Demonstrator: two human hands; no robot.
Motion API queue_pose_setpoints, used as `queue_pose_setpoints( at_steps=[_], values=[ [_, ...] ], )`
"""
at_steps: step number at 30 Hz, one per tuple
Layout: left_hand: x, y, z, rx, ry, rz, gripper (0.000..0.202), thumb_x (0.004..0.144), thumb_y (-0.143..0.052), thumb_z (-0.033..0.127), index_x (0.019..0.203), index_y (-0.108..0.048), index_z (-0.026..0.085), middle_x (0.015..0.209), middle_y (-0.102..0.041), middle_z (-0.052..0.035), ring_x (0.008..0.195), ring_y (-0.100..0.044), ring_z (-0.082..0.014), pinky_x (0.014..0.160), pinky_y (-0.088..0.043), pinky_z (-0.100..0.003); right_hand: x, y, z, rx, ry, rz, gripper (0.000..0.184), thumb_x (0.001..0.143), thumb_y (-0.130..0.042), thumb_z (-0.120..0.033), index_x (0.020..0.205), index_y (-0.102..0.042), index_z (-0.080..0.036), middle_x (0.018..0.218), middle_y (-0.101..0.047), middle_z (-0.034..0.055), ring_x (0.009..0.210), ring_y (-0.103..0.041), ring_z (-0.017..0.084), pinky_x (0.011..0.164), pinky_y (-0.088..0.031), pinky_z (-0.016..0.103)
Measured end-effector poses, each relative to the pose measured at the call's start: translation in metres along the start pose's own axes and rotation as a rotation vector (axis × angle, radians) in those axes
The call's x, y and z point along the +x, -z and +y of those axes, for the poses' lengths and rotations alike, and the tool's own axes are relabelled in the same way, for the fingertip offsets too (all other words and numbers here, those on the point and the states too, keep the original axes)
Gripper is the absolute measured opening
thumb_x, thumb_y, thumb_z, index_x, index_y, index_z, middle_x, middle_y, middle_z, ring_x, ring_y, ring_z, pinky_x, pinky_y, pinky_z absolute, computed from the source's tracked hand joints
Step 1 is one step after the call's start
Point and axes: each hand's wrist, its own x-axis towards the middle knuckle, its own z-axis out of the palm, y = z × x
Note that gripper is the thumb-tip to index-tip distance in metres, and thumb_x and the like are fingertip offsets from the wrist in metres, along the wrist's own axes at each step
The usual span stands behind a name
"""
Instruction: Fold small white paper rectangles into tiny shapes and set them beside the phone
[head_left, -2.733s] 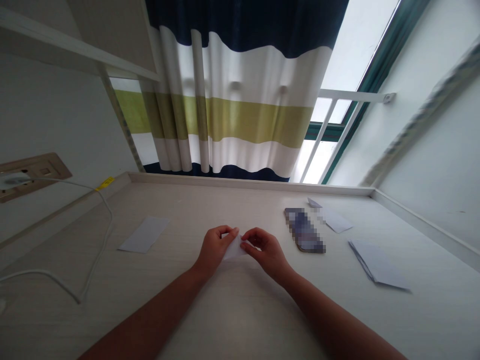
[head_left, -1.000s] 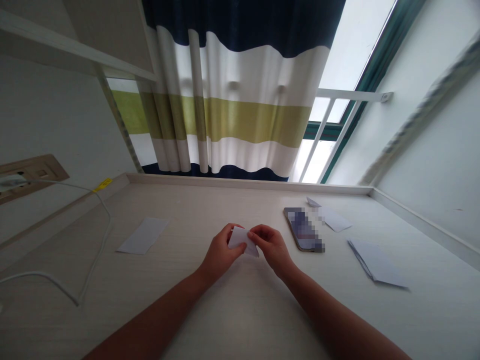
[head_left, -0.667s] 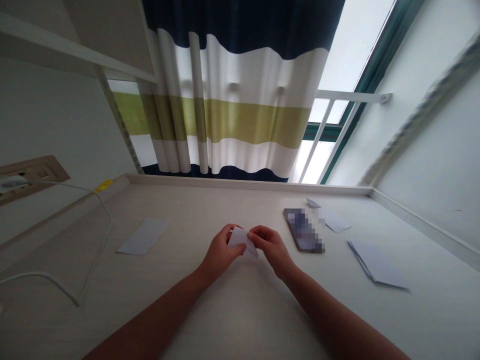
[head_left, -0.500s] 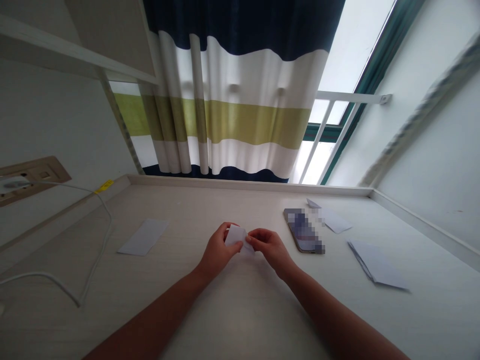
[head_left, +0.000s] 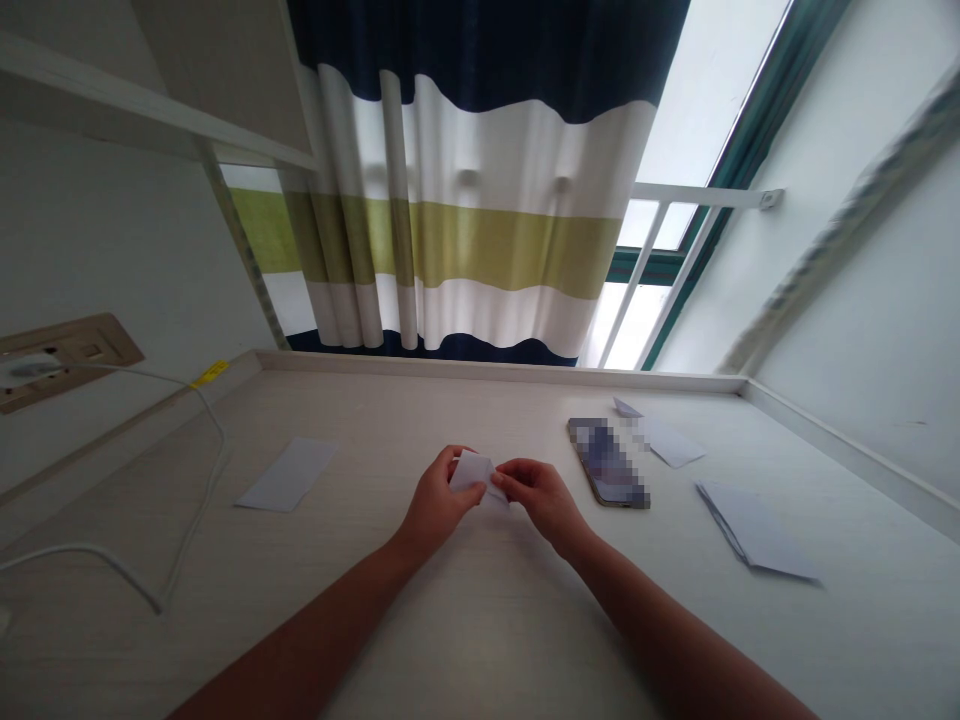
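Note:
A small folded piece of white paper (head_left: pixel 472 468) is held just above the pale desk (head_left: pixel 480 620), near its middle. My left hand (head_left: pixel 435 505) pinches the paper's left side, thumb on the front. My right hand (head_left: pixel 541 498) pinches its right side, fingers curled. Both hands meet at the paper and hide its lower part.
A phone (head_left: pixel 607 462) lies right of my hands. Behind it is a folded paper slip (head_left: pixel 671 440), and further right a folded sheet (head_left: pixel 754 530). A flat slip (head_left: pixel 286 473) lies left. A white cable (head_left: pixel 180 520) runs from a wall socket (head_left: pixel 56 355). A striped curtain (head_left: pixel 465 230) hangs behind.
The paper lay low against the desk 2.7 s ago; it has since been raised and turned between my fingers. Over the last half second nothing visibly moved.

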Motion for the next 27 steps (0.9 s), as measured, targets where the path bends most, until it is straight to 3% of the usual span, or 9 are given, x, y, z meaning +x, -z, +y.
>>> queue_pose_setpoints(
  at_steps=[21, 27],
  values=[
    [0.0026, 0.0016, 0.0025, -0.081, 0.034, 0.093, 0.028, 0.059, -0.061, 0.017, 0.084, -0.049, 0.015, 0.064, -0.055, 0.0040, 0.057, -0.053, -0.0110, 0.054, -0.046, -0.023, 0.0013, 0.0026, 0.0002, -0.105, 0.020, -0.027, 0.016, 0.062, -0.064, -0.029, 0.065, -0.063, -0.013, 0.055, -0.058, -0.0004, 0.050, -0.051, 0.011, 0.052, -0.040, 0.025],
    [0.0024, 0.0011, 0.0032, -0.127, 0.066, 0.088, 0.030, 0.058, -0.062, 0.018, 0.084, -0.050, 0.015, 0.066, -0.056, 0.0030, 0.059, -0.054, -0.0119, 0.053, -0.048, -0.023, 0.0019, 0.0035, 0.0007, -0.123, 0.032, -0.021, 0.014, 0.063, -0.063, -0.028, 0.064, -0.062, -0.014, 0.049, -0.053, -0.0030, 0.045, -0.047, 0.010, 0.048, -0.037, 0.024]
  ],
)
